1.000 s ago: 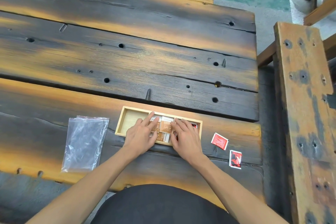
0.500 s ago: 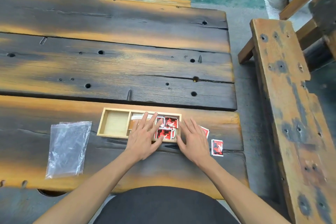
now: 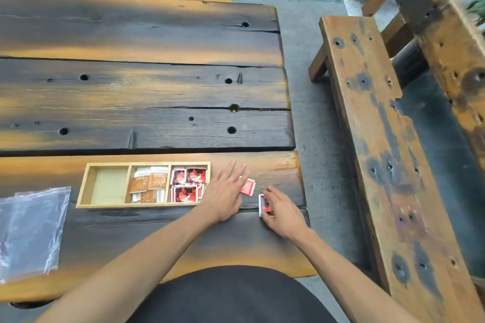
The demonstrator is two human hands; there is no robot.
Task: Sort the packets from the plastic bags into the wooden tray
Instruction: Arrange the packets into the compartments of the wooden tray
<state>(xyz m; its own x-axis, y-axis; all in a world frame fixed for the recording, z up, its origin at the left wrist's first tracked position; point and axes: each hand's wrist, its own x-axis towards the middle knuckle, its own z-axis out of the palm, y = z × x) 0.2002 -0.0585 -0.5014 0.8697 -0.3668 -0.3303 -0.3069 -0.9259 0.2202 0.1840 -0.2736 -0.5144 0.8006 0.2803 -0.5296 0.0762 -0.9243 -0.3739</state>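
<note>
Head view, nearest first: the right hand rests on one red packet near the table edge, fingers curled onto it. Just beyond, the left hand lies flat, fingers spread, touching a second loose red packet. One plastic bag lies at the left. Farther, the wooden tray has three compartments: left bare, middle holding brown packets, right holding red packets. One bench stands at the right.

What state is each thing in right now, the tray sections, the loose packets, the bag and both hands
Wooden tray: left section empty, middle holds brown packets, right holds red packets.
Loose red packet: on table, under left hand fingertips.
Second red packet: gripped by right hand.
Plastic bag: flat, looks empty.
</note>
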